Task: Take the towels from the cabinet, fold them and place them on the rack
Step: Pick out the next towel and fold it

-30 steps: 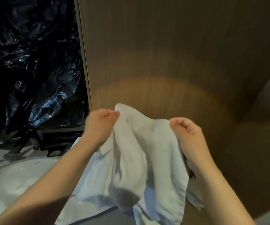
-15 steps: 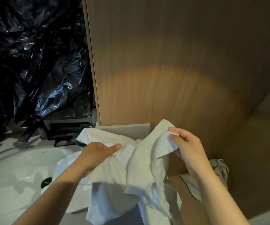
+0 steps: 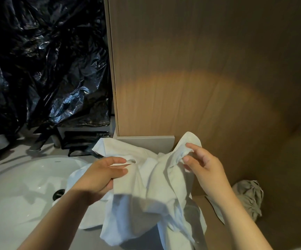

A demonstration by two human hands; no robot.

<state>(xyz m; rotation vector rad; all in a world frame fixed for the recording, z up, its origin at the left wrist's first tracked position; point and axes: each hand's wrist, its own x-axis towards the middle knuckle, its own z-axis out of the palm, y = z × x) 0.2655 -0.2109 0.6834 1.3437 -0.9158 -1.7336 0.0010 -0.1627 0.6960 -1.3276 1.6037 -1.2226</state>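
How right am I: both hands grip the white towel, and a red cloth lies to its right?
Nearly. The head view shows the left hand and right hand gripping the white towel, but the cloth to its right is grey, not red.

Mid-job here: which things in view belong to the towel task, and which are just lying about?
Job: white towel, held by left hand and right hand; grey cloth in the cabinet, perhaps another towel.
Lying about: sink; black plastic.
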